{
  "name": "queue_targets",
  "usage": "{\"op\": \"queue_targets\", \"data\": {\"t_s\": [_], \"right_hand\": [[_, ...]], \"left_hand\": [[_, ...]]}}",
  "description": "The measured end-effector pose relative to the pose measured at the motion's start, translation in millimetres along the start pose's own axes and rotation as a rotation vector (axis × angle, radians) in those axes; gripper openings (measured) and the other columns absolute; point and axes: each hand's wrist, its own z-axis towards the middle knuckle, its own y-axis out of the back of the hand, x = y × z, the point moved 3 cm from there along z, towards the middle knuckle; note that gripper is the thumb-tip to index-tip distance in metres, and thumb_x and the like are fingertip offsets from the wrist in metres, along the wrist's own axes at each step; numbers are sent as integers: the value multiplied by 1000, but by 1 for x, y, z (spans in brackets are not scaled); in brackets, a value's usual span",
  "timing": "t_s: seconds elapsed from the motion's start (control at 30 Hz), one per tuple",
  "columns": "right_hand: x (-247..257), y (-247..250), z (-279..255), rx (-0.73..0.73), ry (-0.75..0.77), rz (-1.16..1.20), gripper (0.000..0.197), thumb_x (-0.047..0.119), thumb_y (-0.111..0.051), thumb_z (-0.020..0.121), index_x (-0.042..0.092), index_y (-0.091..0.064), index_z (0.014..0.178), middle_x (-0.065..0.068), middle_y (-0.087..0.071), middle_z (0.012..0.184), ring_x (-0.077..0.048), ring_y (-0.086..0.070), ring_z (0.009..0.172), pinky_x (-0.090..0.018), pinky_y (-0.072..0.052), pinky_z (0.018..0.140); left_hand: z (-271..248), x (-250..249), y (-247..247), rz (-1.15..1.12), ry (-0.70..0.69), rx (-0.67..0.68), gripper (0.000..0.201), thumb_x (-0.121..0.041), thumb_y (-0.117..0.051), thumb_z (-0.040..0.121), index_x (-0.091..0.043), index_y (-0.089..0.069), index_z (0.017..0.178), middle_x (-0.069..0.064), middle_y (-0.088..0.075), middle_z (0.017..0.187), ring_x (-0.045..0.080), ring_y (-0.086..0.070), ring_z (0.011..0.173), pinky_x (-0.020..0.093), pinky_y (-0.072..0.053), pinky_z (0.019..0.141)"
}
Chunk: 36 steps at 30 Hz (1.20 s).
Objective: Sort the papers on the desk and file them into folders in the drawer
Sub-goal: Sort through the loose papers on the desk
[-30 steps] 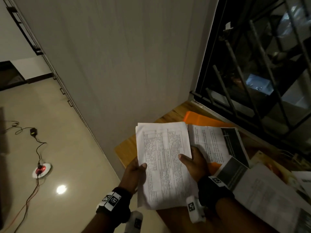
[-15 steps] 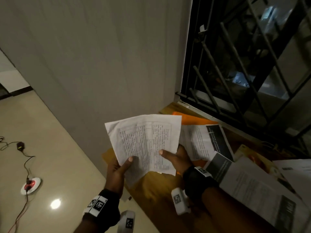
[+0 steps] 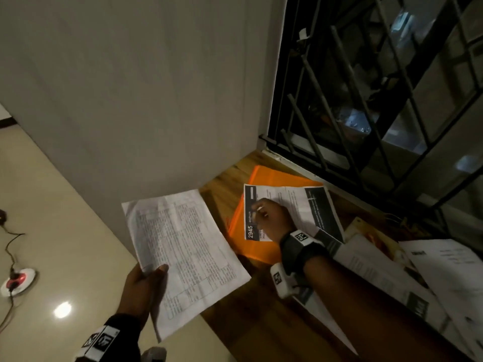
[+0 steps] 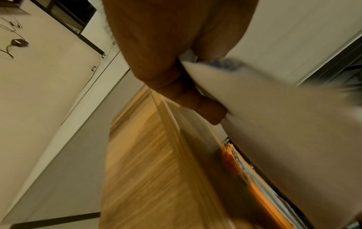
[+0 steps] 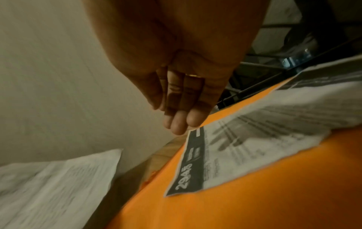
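Observation:
My left hand (image 3: 146,280) pinches a white printed sheet (image 3: 183,252) by its near corner and holds it over the desk's left edge; the left wrist view shows thumb and fingers (image 4: 195,106) clamped on the sheet (image 4: 274,124). My right hand (image 3: 266,215) hovers over a paper with a dark "2945" strip (image 3: 292,212) that lies on an orange folder (image 3: 261,246). In the right wrist view its fingers (image 5: 182,111) are straight and together, tips just above the far corner of that paper (image 5: 245,147), holding nothing.
The wooden desk (image 3: 261,322) meets a grey wall at its left and a barred window (image 3: 379,100) at the back. More printed papers and a brochure (image 3: 418,283) are piled on the right. A cable and a round plug (image 3: 15,280) lie on the floor.
My right hand let go of the white sheet and moved right over the "2945" paper. My left hand now holds the sheet alone, swung out to the left.

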Motion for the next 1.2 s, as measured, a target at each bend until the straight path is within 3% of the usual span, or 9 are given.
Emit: {"op": "queue_targets", "data": {"t_s": [0.07, 0.2, 0.27, 0.37, 0.53, 0.73, 0.83, 1.07, 1.2], "right_hand": [[-6, 11, 17, 42, 13, -233, 14, 11, -58, 93, 19, -66, 100, -5, -70, 110, -23, -65, 104, -42, -55, 93], [-9, 4, 22, 161, 33, -489, 6, 21, -60, 91, 19, -65, 88, -6, -71, 102, -25, -66, 97, -39, -55, 87], [-8, -10, 19, 196, 77, -581, 16, 26, -64, 89, 10, -64, 87, -10, -69, 100, -28, -65, 95, -42, -56, 85], [-3, -27, 14, 223, 126, -693, 28, 36, -73, 83, 18, -52, 81, -7, -63, 107, -27, -61, 101, -41, -53, 86], [-2, -42, 11, 292, 256, -982, 35, 51, -69, 80, 23, -55, 96, -2, -56, 121, -27, -56, 112, -46, -44, 98], [-2, -43, 6, 265, 251, -926, 15, 24, -62, 91, 17, -59, 104, -5, -62, 117, -28, -62, 109, -42, -54, 90], [0, -41, 1, 263, 216, -901, 17, 13, -56, 91, 16, -62, 106, -8, -61, 118, -29, -63, 109, -43, -55, 88], [77, -76, -25, 250, 309, -748, 18, 28, -50, 94, 19, -62, 105, -10, -69, 103, -34, -68, 93, -37, -55, 72], [105, -116, -37, 340, 303, -525, 22, 38, -50, 96, 18, -58, 93, -9, -67, 90, -31, -64, 81, -37, -54, 69]], "left_hand": [[0, 12, 7, -31, 18, -26, 26, -6, -60, 95, 0, -61, 120, 17, -70, 111, 34, -67, 95, 42, -51, 86], [4, 29, 7, -87, 20, -42, 32, -10, -62, 94, -9, -58, 126, 12, -68, 119, 34, -65, 103, 51, -50, 94], [4, 35, 5, -85, 6, -43, 37, -6, -60, 94, -14, -54, 130, 11, -65, 124, 35, -63, 108, 57, -48, 98], [-1, 39, 2, -57, -27, -32, 44, -7, -62, 93, -17, -48, 133, 8, -63, 127, 34, -62, 112, 59, -48, 98], [-11, 38, -1, -19, -68, 8, 63, -28, -65, 82, -23, -39, 139, 0, -59, 127, 30, -60, 114, 56, -48, 98], [-10, 42, 1, -11, -90, -5, 57, -10, -63, 93, -22, -33, 140, 0, -52, 126, 30, -54, 118, 53, -45, 101], [-10, 43, -1, -13, -129, -7, 59, 0, -57, 94, -18, -30, 144, 0, -48, 128, 25, -50, 118, 47, -44, 100], [-14, 40, -3, -5, -143, 11, 65, -6, -59, 95, -20, -25, 149, -4, -53, 130, 24, -54, 121, 49, -44, 104], [-17, 36, -2, -51, -149, 52, 61, -9, -61, 95, -23, -31, 145, -14, -69, 116, 11, -68, 104, 40, -58, 87]]}}
